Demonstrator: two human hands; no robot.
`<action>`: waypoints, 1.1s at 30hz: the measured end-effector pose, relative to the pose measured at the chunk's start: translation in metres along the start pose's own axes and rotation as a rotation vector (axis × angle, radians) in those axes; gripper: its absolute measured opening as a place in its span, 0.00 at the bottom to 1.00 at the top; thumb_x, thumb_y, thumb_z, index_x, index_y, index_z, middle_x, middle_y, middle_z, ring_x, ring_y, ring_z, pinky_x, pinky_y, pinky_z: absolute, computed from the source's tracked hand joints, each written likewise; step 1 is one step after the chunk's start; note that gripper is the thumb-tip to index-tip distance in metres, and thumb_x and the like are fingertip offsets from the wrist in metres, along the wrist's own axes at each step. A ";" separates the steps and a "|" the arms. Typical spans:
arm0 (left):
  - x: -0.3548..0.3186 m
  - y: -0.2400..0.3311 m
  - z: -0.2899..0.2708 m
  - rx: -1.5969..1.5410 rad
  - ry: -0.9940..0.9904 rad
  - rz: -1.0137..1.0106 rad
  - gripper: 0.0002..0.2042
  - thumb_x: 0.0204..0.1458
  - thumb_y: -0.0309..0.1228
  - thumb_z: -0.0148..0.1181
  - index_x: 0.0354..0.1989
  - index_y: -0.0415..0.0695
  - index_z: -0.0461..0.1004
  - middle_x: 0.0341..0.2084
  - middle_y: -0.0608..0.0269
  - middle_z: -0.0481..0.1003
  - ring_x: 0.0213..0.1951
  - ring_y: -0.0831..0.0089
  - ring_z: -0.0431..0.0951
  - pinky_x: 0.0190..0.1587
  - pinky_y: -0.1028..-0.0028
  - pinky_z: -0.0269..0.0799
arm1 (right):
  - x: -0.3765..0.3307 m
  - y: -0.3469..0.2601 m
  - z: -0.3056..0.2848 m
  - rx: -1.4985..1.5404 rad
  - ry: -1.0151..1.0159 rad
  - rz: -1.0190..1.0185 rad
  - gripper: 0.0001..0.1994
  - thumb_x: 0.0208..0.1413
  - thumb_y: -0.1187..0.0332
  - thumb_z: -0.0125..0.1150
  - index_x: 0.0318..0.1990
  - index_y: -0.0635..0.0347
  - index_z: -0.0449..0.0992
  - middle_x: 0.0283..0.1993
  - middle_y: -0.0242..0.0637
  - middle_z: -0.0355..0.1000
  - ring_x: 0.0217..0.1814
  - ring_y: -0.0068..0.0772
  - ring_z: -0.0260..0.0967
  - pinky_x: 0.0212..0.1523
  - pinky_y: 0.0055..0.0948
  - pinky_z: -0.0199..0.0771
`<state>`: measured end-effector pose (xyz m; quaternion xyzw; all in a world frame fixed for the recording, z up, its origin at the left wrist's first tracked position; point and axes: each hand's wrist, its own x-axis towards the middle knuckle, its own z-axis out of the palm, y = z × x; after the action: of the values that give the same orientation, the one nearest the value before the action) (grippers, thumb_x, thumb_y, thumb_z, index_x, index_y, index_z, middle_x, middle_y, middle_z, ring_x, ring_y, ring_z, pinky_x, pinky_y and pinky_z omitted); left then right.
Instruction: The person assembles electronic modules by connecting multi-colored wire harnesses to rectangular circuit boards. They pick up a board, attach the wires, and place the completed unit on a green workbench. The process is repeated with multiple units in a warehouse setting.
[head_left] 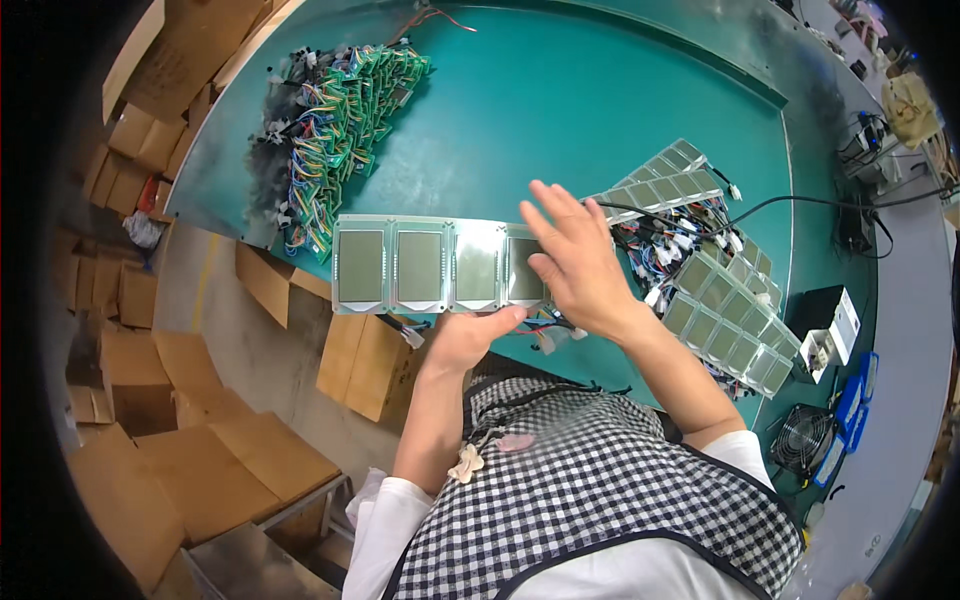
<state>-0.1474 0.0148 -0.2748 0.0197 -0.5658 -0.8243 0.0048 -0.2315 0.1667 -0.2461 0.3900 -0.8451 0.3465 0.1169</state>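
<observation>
A row of several grey display panels (400,265) is held out over the near edge of the green table (560,110). My left hand (470,335) grips the row from below, thumb on its lower edge. My right hand (575,255) lies flat with spread fingers over the rightmost panel, covering part of it. Red, black and white wires hang below the panels by my left hand.
A heap of green circuit boards with coloured wires (335,115) lies at the far left of the table. More display panels with wires (700,270) are spread to the right. A black and white box (825,325) and a small fan (800,440) stand at right. Cardboard boxes (150,400) cover the floor at left.
</observation>
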 end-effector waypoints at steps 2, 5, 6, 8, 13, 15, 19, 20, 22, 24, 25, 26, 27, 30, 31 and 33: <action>-0.002 0.002 -0.003 0.020 -0.007 -0.037 0.21 0.44 0.19 0.56 0.49 0.39 0.64 0.42 0.62 0.69 0.42 0.74 0.70 0.46 0.73 0.67 | -0.001 0.000 0.009 0.012 -0.036 -0.005 0.23 0.48 0.71 0.54 0.54 0.58 0.64 0.62 0.42 0.54 0.64 0.47 0.48 0.60 0.51 0.44; -0.006 0.006 -0.002 0.133 0.023 -0.021 0.19 0.43 0.18 0.56 0.47 0.38 0.66 0.39 0.63 0.71 0.40 0.75 0.71 0.43 0.74 0.69 | -0.004 0.000 0.016 0.010 -0.007 -0.049 0.20 0.46 0.73 0.55 0.51 0.56 0.68 0.59 0.39 0.58 0.63 0.46 0.51 0.59 0.51 0.47; -0.008 0.007 -0.002 0.173 0.046 -0.021 0.18 0.43 0.18 0.56 0.46 0.38 0.66 0.38 0.63 0.71 0.39 0.75 0.72 0.42 0.75 0.69 | -0.004 -0.002 0.018 0.015 0.024 -0.077 0.19 0.45 0.74 0.55 0.49 0.56 0.69 0.58 0.39 0.60 0.61 0.46 0.53 0.59 0.51 0.48; -0.011 0.012 0.001 0.238 0.085 -0.014 0.16 0.42 0.18 0.56 0.43 0.37 0.68 0.35 0.64 0.72 0.36 0.77 0.72 0.39 0.76 0.70 | -0.006 -0.003 0.021 0.051 0.085 -0.107 0.18 0.43 0.74 0.57 0.46 0.57 0.72 0.55 0.39 0.63 0.59 0.46 0.56 0.57 0.51 0.51; -0.013 0.013 0.003 0.187 0.087 -0.018 0.16 0.42 0.18 0.56 0.43 0.37 0.68 0.36 0.63 0.72 0.36 0.77 0.72 0.39 0.76 0.70 | -0.010 0.004 0.029 0.174 0.202 -0.142 0.17 0.40 0.75 0.60 0.43 0.57 0.74 0.50 0.38 0.68 0.55 0.45 0.60 0.54 0.47 0.57; -0.013 0.013 0.003 0.151 0.092 -0.020 0.16 0.42 0.17 0.55 0.43 0.37 0.68 0.36 0.63 0.72 0.36 0.77 0.72 0.39 0.76 0.70 | -0.011 0.008 0.034 0.226 0.234 -0.186 0.17 0.40 0.74 0.60 0.43 0.58 0.74 0.51 0.38 0.67 0.55 0.45 0.60 0.54 0.47 0.57; -0.012 0.014 0.004 0.160 0.122 -0.018 0.16 0.42 0.17 0.55 0.43 0.37 0.68 0.35 0.64 0.71 0.36 0.77 0.72 0.38 0.76 0.70 | -0.003 -0.010 0.024 0.408 0.266 0.030 0.18 0.40 0.74 0.60 0.44 0.58 0.73 0.52 0.39 0.66 0.55 0.45 0.60 0.55 0.47 0.57; -0.013 0.015 0.005 0.194 0.131 -0.013 0.16 0.42 0.17 0.55 0.43 0.37 0.68 0.35 0.64 0.71 0.36 0.77 0.72 0.37 0.76 0.70 | -0.001 -0.012 0.027 0.344 0.225 0.014 0.18 0.40 0.74 0.60 0.44 0.58 0.73 0.52 0.39 0.66 0.55 0.45 0.60 0.54 0.47 0.57; -0.012 0.013 0.003 0.222 0.145 -0.001 0.16 0.42 0.17 0.55 0.42 0.37 0.68 0.35 0.64 0.71 0.35 0.77 0.72 0.37 0.77 0.70 | 0.001 -0.013 0.032 0.216 0.145 -0.017 0.19 0.40 0.73 0.61 0.45 0.58 0.72 0.52 0.39 0.65 0.55 0.45 0.59 0.54 0.47 0.57; -0.013 0.013 0.001 0.260 0.160 -0.042 0.16 0.41 0.17 0.55 0.42 0.37 0.68 0.35 0.64 0.71 0.35 0.78 0.71 0.38 0.76 0.70 | -0.001 -0.010 0.034 0.174 0.172 -0.044 0.18 0.42 0.73 0.60 0.44 0.57 0.73 0.52 0.39 0.66 0.55 0.45 0.61 0.55 0.45 0.56; -0.013 0.015 0.002 0.245 0.160 -0.044 0.16 0.41 0.17 0.55 0.42 0.37 0.68 0.35 0.64 0.71 0.36 0.78 0.71 0.38 0.76 0.70 | -0.002 -0.008 0.035 0.153 0.187 -0.057 0.17 0.42 0.73 0.60 0.44 0.57 0.74 0.52 0.39 0.66 0.54 0.45 0.62 0.56 0.45 0.56; -0.013 0.017 0.003 0.232 0.163 -0.045 0.16 0.41 0.17 0.55 0.42 0.37 0.68 0.35 0.64 0.71 0.36 0.78 0.71 0.39 0.76 0.69 | -0.003 -0.006 0.036 0.165 0.206 -0.070 0.16 0.42 0.73 0.60 0.43 0.57 0.74 0.52 0.39 0.66 0.54 0.45 0.62 0.56 0.45 0.56; -0.012 0.018 0.004 0.218 0.165 -0.045 0.16 0.41 0.17 0.55 0.42 0.37 0.68 0.35 0.64 0.71 0.37 0.77 0.71 0.39 0.76 0.69 | -0.004 -0.004 0.038 0.177 0.225 -0.082 0.15 0.42 0.73 0.61 0.42 0.57 0.75 0.53 0.39 0.66 0.54 0.45 0.62 0.56 0.44 0.56; -0.009 0.015 0.003 0.217 0.168 0.042 0.16 0.42 0.17 0.54 0.43 0.37 0.68 0.37 0.63 0.71 0.39 0.77 0.71 0.40 0.76 0.69 | -0.005 -0.001 0.042 0.227 0.297 -0.147 0.12 0.39 0.72 0.62 0.35 0.59 0.75 0.48 0.38 0.67 0.50 0.43 0.63 0.51 0.44 0.59; -0.008 0.016 0.002 0.199 0.161 0.033 0.16 0.43 0.17 0.54 0.43 0.37 0.68 0.37 0.63 0.71 0.39 0.76 0.71 0.40 0.76 0.69 | -0.005 0.000 0.042 0.247 0.324 -0.174 0.10 0.38 0.72 0.63 0.32 0.59 0.75 0.46 0.38 0.68 0.48 0.42 0.64 0.49 0.43 0.61; -0.007 0.018 -0.002 0.163 0.157 0.015 0.16 0.43 0.18 0.53 0.44 0.37 0.67 0.38 0.62 0.71 0.40 0.76 0.71 0.41 0.75 0.68 | -0.004 -0.007 0.028 0.326 0.256 -0.034 0.11 0.36 0.69 0.65 0.28 0.59 0.73 0.39 0.39 0.67 0.42 0.42 0.63 0.43 0.41 0.62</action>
<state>-0.1410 0.0063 -0.2581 0.0802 -0.6288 -0.7716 0.0537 -0.2214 0.1467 -0.2649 0.3707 -0.7494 0.5235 0.1643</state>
